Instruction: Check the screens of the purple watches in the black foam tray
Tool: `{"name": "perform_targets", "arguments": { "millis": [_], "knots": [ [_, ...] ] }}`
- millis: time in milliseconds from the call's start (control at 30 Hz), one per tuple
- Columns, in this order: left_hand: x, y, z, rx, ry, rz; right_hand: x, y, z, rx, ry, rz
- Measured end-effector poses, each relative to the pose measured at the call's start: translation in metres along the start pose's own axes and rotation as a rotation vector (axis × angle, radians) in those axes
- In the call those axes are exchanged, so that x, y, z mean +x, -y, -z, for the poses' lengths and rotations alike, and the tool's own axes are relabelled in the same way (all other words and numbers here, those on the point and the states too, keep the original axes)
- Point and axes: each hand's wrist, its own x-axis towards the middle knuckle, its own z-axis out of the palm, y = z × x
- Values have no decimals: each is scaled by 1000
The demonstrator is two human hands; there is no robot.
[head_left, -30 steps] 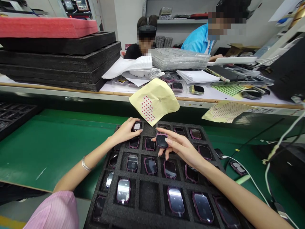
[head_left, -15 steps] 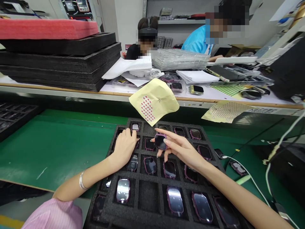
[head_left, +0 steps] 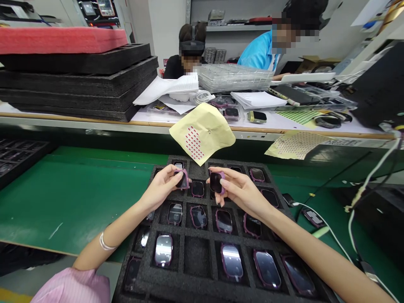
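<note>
A black foam tray [head_left: 197, 256] with square pockets holds several purple-framed watch bodies with dark screens. My left hand [head_left: 162, 185] grips one purple watch body [head_left: 182, 179] between thumb and fingers, just above the tray's back left pockets. In my right hand [head_left: 240, 187] is another purple watch body [head_left: 216, 182], its dark screen facing me, held over the back middle pockets. The two held pieces are apart, with a seated watch [head_left: 198, 189] showing between them. One front pocket has no watch in it.
A yellow sticker sheet [head_left: 202, 134] hangs from the shelf edge just behind the tray. Black foam trays [head_left: 78, 84] are stacked at the back left. White cables [head_left: 334, 235] run down the right. Two people are beyond the shelf.
My left hand has lifted a watch body out of the tray's back left area. My right hand has shifted slightly right, and its watch body has turned a little.
</note>
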Motion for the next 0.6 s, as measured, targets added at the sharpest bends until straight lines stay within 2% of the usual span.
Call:
{"name": "perform_targets", "arguments": {
  "millis": [67, 167, 433, 600],
  "knots": [
    [2, -4, -10, -159, 20, 66, 1, 0, 1, 32, 14, -12],
    [6, -7, -21, -200, 24, 72, 1, 1, 3, 57, 33, -17],
    [2, 4, -27, 254, 33, -19, -1, 2, 2, 58, 39, -27],
    [-6, 9, -30, 474, -44, -161, -1, 0, 1, 44, 61, -10]
  ]
}}
